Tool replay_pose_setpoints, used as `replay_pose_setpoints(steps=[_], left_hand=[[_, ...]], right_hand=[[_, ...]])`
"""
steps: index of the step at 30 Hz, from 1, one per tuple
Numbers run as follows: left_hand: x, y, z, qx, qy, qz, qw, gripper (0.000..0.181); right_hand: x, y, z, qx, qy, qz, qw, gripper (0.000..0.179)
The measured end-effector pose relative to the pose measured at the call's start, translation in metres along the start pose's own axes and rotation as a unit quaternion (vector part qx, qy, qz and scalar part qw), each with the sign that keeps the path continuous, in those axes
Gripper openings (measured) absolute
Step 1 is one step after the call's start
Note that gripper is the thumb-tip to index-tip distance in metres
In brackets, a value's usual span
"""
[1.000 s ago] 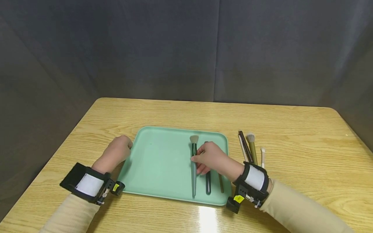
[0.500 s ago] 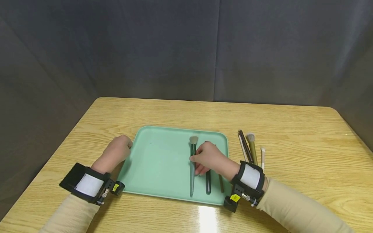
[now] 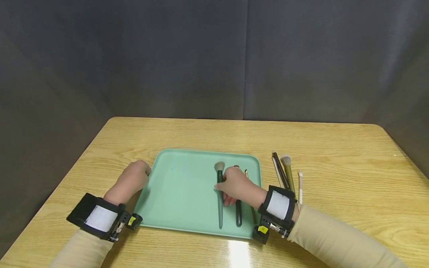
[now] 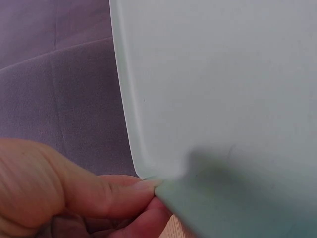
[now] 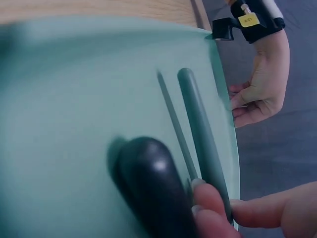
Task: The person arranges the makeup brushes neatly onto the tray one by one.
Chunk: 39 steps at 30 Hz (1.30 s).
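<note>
In the head view my left hand [image 3: 130,178] is at the left rim of a mint-green tray [image 3: 181,193]; the left wrist view shows its thumb and fingers pinching the rim. My right hand [image 3: 238,185], over the tray's right part, pinches a green-handled makeup brush [image 3: 220,212] by its handle. That brush lies lengthwise, its pale bristles pointing away from me. To its right are a black-handled brush [image 3: 238,216] and a thin brown-handled brush [image 3: 253,215], both partly hidden by the right hand. In the right wrist view the black handle [image 5: 151,168] looms close.
Right of the tray, several more makeup brushes lie on the wooden table [image 3: 342,160], among them an olive-handled one [image 3: 289,175] and a short white-handled one [image 3: 300,186]. My right forearm partly covers them. A dark curtain [image 3: 167,59] hangs behind the table.
My right wrist has swung a little to the left while the fingers keep their pinch on the green makeup brush, which shifts slightly. My left hand keeps its place; the head view has shifted slightly.
</note>
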<state>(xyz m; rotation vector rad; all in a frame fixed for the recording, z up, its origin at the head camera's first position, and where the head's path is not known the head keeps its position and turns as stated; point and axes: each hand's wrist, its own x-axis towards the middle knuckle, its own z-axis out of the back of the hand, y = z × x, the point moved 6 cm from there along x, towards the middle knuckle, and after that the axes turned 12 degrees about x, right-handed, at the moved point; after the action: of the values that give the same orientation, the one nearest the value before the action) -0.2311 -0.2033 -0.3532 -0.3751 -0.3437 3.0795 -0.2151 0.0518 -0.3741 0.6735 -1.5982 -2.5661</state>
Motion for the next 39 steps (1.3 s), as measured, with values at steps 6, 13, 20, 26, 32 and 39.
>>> replay_pose_setpoints(steps=[6, 13, 20, 26, 32, 39], left_hand=[[0.001, 0.003, 0.001, 0.001, -0.006, 0.0, 1.0, 0.027], [0.001, 0.005, 0.001, -0.005, -0.01, -0.001, 0.9999, 0.025], [0.003, 0.005, 0.003, -0.001, -0.011, -0.006, 0.9999, 0.026], [0.003, 0.001, 0.004, -0.003, -0.009, -0.005, 0.9999, 0.025], [0.002, 0.0, 0.004, -0.004, -0.005, -0.005, 1.0, 0.025], [0.002, 0.001, 0.004, -0.008, -0.003, -0.006, 0.9999, 0.025]], right_hand=[[0.0, 0.004, -0.002, -0.033, -0.004, 0.006, 0.9994, 0.022], [-0.002, 0.007, 0.001, -0.016, 0.002, 0.017, 0.9997, 0.024], [-0.01, 0.014, 0.02, 0.011, 0.021, 0.04, 0.9989, 0.037], [-0.019, 0.015, 0.037, 0.03, 0.017, 0.041, 0.9986, 0.035], [-0.028, 0.013, 0.057, 0.049, -0.004, 0.042, 0.9979, 0.027], [-0.038, 0.007, 0.077, 0.046, -0.031, 0.044, 0.9975, 0.024]])
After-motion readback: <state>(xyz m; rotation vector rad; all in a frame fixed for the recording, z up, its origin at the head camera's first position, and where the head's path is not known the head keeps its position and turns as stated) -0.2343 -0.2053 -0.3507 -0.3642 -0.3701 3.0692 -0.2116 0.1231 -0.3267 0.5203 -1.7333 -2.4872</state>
